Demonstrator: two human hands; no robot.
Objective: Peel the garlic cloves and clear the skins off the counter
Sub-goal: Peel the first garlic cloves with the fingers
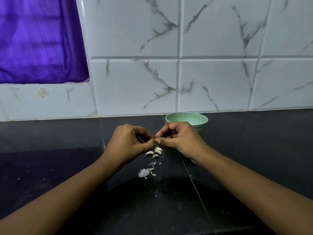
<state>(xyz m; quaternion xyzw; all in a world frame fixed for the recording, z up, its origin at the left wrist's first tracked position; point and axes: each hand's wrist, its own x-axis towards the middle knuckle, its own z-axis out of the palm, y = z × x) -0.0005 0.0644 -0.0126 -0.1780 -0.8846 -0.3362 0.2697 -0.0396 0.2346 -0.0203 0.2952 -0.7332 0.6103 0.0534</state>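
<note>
Head view. Left hand (129, 141) and right hand (183, 139) meet fingertip to fingertip above the black counter (67, 167). Both pinch one garlic clove (156, 139), which is mostly hidden by the fingers. Just below the grip, a small pile of cloves (155, 152) lies on the counter. Nearer the person, loose skins (144, 172). Beyond the grip to the right, a green bowl (202, 128) stands near the tiled wall (220, 85).

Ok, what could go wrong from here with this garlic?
The clove pinched between left hand and right hand is tiny and may slip. The loose skins lie close to the pile of cloves on the counter, so sweeping them away could drag cloves along or scatter flakes.
</note>
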